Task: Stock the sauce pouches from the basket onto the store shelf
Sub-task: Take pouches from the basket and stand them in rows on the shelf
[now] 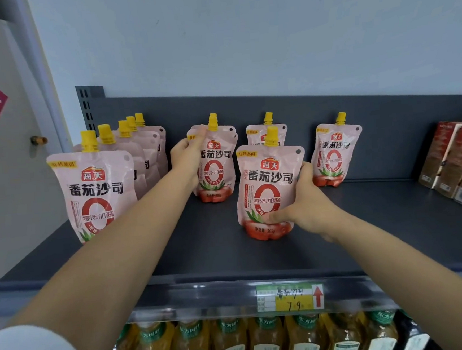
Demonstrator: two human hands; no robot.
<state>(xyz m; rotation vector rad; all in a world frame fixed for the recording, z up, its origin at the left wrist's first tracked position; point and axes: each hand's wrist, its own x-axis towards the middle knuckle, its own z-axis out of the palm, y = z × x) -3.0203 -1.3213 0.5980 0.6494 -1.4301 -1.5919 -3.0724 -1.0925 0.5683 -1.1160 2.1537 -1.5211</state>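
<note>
Here, both hands are on sauce pouches that stand upright on the dark shelf (202, 249). The left hand (187, 157) reaches far in and grips the middle pouch (215, 167) at its upper left corner. Its fingers (200, 135) are curled over the front edge just beside the yellow cap, so the pouch lies to the right of the palm. A second pouch seems to stand close behind this one. The right hand (309, 204) holds the front pouch (266, 183) from its right side. The thumb (276, 217) lies across the lower front and the other fingers go behind the right edge. The bottom of this pouch touches the shelf. A rear pouch (266, 130) stands just behind it, a single pouch (333, 155) is further right, and a row of five pouches (95, 191) stands at the left. Brown boxes (455, 157) are at the far right end.
</note>
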